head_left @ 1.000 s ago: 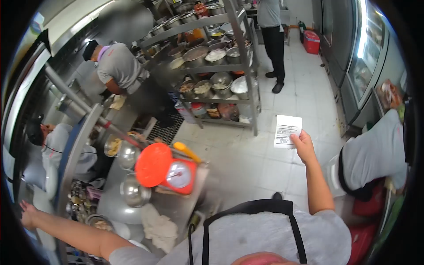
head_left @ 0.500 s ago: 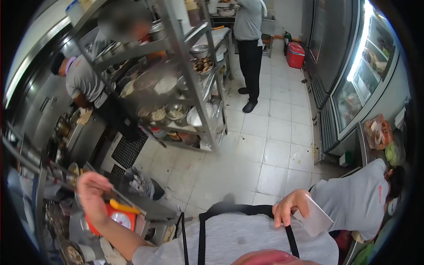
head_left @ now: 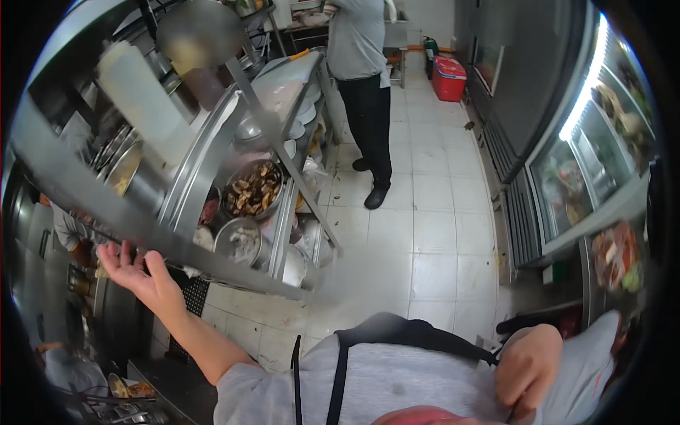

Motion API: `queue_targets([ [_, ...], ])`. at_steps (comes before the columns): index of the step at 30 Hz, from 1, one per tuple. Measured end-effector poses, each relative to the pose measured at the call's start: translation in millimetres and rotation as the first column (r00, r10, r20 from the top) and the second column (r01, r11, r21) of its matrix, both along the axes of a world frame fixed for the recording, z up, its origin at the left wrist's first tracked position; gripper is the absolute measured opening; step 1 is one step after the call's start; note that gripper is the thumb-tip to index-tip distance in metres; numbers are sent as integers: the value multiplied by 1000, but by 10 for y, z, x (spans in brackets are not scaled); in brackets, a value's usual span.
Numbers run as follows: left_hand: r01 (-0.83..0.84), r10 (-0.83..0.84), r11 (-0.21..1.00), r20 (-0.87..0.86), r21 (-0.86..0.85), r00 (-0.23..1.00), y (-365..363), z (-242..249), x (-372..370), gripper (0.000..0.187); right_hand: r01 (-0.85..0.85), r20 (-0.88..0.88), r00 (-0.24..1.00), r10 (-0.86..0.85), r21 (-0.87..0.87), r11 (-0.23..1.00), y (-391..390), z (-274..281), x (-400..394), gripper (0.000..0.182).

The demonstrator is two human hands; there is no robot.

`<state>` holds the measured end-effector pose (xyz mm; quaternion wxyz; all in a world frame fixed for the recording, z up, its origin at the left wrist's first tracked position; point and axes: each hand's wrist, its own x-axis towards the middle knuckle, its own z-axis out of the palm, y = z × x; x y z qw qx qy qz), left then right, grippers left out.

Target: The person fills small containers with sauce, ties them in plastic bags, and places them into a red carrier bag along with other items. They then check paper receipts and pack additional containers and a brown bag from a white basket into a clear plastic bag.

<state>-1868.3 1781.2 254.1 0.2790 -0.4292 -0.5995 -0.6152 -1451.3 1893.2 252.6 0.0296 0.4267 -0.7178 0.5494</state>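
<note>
The floor (head_left: 439, 276) is white tiles. One big metal shelf (head_left: 92, 202) stands on the left side. One person (head_left: 356, 42) stands past it, with their head cut off. One red box (head_left: 449, 79) sits on the floor. The shelf has one pot of brown bits (head_left: 253, 189) and, just beside it, one pot of white bits (head_left: 244, 243). One tall white bottle (head_left: 142, 92) is higher up and blurry. Two hands show. The left hand (head_left: 142, 278) is wide open with nothing in it, near the metal shelf. The right hand (head_left: 528, 365) is curled by the grey shirt (head_left: 411, 361); I cannot tell if it holds anything.
</note>
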Motion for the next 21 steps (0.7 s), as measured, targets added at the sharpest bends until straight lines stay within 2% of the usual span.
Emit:
queue_targets([
  [2, -381, 379, 924, -154, 19, 912, 348, -41, -111, 60, 64, -27, 997, -67, -123, 990, 498, 6, -110, 18],
  [3, -446, 456, 889, -106, 100, 884, 442, -62, -162, 59, 91, -23, 995, -94, -109, 990, 831, -10, -149, 14],
  [4, -511, 526, 842, -52, 173, 849, 459, -93, -198, 58, 113, -62, 990, -128, -197, 974, 1163, -102, -159, 14],
  [5, -457, 447, 854, 96, 250, 889, 448, -129, -231, 57, 130, -95, 982, -163, -285, 950, 1530, -257, -163, 15],
  [6, -532, 531, 807, 80, 256, 844, 456, -149, -225, 56, 139, -124, 972, -197, -370, 919, 1923, -393, -173, 17],
  [7, -587, 600, 768, 32, 254, 799, 451, -166, -233, 55, 142, -135, 972, -194, -320, 937, 2435, -508, -225, 17],
  [8, -661, 664, 717, 73, 220, 744, 458, -167, -223, 52, 139, -154, 970, -186, -273, 952, 2954, -521, -369, 17],
  [9, -686, 685, 694, 94, 220, 723, 432, -170, -246, 49, 251, -128, 947, -295, -280, 927, 3370, -404, -574, 18],
  [10, -800, 776, 564, 199, 203, 598, 427, -164, -233, 45, 580, -89, 787, -611, -230, 781, 3602, -262, -779, 21],
  [11, -840, 842, 516, 80, 170, 533, 267, -244, -292, 44, 822, -24, 557, -830, -130, 555, 3834, -120, -985, 24],
  [12, -877, 887, 460, -44, 141, 459, 140, -308, -349, 45, 871, -86, 491, -867, 59, 487, 4239, 29, -1219, 30],
  [14, -833, 847, 486, 94, 263, 523, 312, -285, -273, 44, 925, -209, 365, -907, 192, 328, 4961, 203, -1830, 32],
  [15, -894, 909, 391, 57, 218, 412, 187, -334, -299, 46, 953, -365, 291, -884, 192, 234, 5305, 261, -2138, 38],
  [16, -916, 911, 340, 168, 214, 377, 331, -291, -232, 47, 975, -510, 210, -834, 173, 140, 5621, 315, -2427, 44],
  [18, -904, 866, 319, 300, 284, 400, 361, -298, -224, 47, 990, -471, 124, -873, -4, 142, 6112, 409, -2952, 29],
  [19, -885, 894, 256, 253, 388, 370, 353, -302, -276, 41, 984, -495, 88, -865, -92, 153, 6413, 448, -3203, 29],
  [20, -932, 967, 195, 100, 306, 235, 2, -395, -338, 42, 971, -502, 52, -863, -176, 161, 6659, 433, -3421, 29],
  [21, -907, 927, 273, 164, 321, 337, -628, -615, -436, 42, 968, -531, -10, -847, -219, 125, 6810, 460, -3599, 30],
])
